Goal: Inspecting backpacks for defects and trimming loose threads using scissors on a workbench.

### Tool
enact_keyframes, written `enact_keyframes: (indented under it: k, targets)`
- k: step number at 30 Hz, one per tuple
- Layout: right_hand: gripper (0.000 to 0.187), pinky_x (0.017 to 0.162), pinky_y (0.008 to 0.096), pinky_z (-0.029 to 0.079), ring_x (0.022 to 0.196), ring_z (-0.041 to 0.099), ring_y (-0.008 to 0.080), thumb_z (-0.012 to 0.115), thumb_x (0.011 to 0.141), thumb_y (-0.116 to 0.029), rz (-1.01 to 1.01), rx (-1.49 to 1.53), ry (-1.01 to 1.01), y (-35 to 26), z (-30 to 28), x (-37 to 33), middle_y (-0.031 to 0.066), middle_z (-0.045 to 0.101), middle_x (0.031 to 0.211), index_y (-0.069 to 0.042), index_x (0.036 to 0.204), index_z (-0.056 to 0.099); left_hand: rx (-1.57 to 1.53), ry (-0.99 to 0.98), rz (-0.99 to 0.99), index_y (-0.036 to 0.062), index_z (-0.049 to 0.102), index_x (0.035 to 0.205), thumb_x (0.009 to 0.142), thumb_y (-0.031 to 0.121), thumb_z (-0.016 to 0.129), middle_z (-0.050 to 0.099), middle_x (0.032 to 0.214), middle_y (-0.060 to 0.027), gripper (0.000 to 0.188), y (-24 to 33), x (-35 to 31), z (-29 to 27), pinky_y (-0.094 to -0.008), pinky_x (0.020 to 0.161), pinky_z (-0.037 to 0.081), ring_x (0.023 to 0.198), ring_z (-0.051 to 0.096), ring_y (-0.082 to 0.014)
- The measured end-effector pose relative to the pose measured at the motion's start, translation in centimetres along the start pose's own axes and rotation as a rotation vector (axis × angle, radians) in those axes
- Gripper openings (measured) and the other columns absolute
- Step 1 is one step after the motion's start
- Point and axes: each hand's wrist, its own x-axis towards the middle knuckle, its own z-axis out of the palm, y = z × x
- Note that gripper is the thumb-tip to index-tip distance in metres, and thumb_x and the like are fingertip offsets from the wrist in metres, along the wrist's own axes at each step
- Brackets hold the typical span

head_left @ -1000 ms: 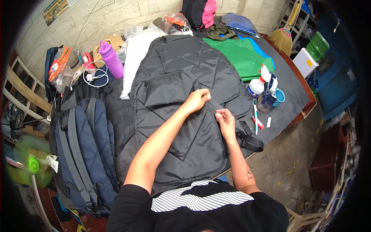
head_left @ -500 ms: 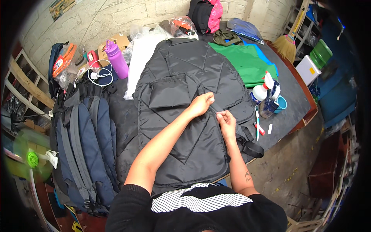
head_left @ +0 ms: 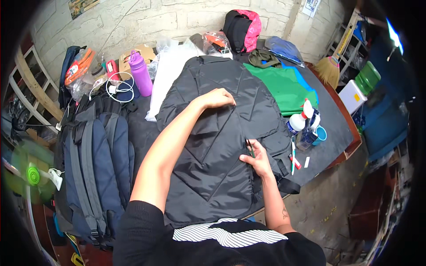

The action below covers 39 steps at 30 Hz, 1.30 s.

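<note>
- Black padded bag [head_left: 208,153]: spread on the table [head_left: 336,126], seemingly being trimmed.
- Left hand [head_left: 215,98]: fingers curled over it; cannot tell what they grip.
- Right hand [head_left: 258,161]: gripping small dark snips [head_left: 250,149]; cutting would call for taut cloth.

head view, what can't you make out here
Head view:
Whether the left hand grips the shiny black fabric piece: its own back hides most fingertips.
Lower end of the slim dark pointed tool: the right hand covers it.
Blades of the round green fan: motion blur.
Top of the rectangular wall poster: cut off by the upper edge.
</note>
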Motion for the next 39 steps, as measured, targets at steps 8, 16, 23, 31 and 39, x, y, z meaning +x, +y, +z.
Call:
enact_keyframes:
  k: [8,16,23,31,39]
  targets:
    - [0.027,0.052,0.0161,0.028,0.061,0.042,0.0006,0.059,0.09,-0.022,-0.091,-0.185,0.219,-2.0,1.4,2.7,-0.0052,0.059,0.079,-0.006,0.112,0.055,0.117,0.2,0.061,0.0119,0.073,0.081,0.073,0.027,0.072,0.068,0.073,0.0008,0.018,3.0,-3.7,0.5,-0.0251,0.081,0.044,0.076,0.061,-0.0084]
    - [0.023,0.056,0.0192,0.038,0.062,0.048,0.0031,0.059,0.091,-0.021,-0.264,-0.617,0.333,-5.1,4.2,6.1,-0.0029,0.055,0.069,0.001,0.093,0.062,0.011,0.457,0.043,0.0058,0.06,0.08,0.083,0.024,0.064,0.047,0.057,0.0041,0.019,4.0,-5.3,3.0,-0.0238,0.063,0.037,0.058,0.043,-0.0066]
    - [0.024,0.066,0.034,0.046,0.069,0.062,0.025,0.06,0.086,-0.027,-0.247,-0.772,0.358,-5.3,5.2,6.3,0.0115,0.066,0.077,-0.003,0.09,0.064,0.057,0.497,0.129,0.005,0.055,0.082,0.088,0.021,0.057,0.048,0.061,0.0004,0.018,4.2,-6.2,3.4,-0.0256,0.066,0.038,0.061,0.044,-0.0071]
    - [0.025,0.068,0.0317,0.046,0.077,0.062,0.0197,0.06,0.088,-0.027,-0.326,-0.608,0.412,-3.8,4.7,6.7,0.0121,0.066,0.082,-0.003,0.095,0.062,-0.072,0.774,0.544,0.0074,0.056,0.101,0.082,0.021,0.065,0.06,0.094,-0.0097,0.025,1.4,-5.2,2.4,-0.0345,0.082,0.042,0.088,0.056,-0.0223]
    - [0.027,0.043,0.02,0.027,0.049,0.037,0.005,0.053,0.094,-0.037,-0.121,-0.28,0.583,1.8,-5.1,1.1,-0.0037,0.044,0.063,-0.011,0.091,0.047,-0.607,0.982,-0.223,0.0006,0.058,0.115,0.091,0.013,0.054,0.061,0.112,-0.0094,0.027,-8.3,-22.4,2.9,-0.0276,0.091,0.04,0.105,0.056,-0.0171]
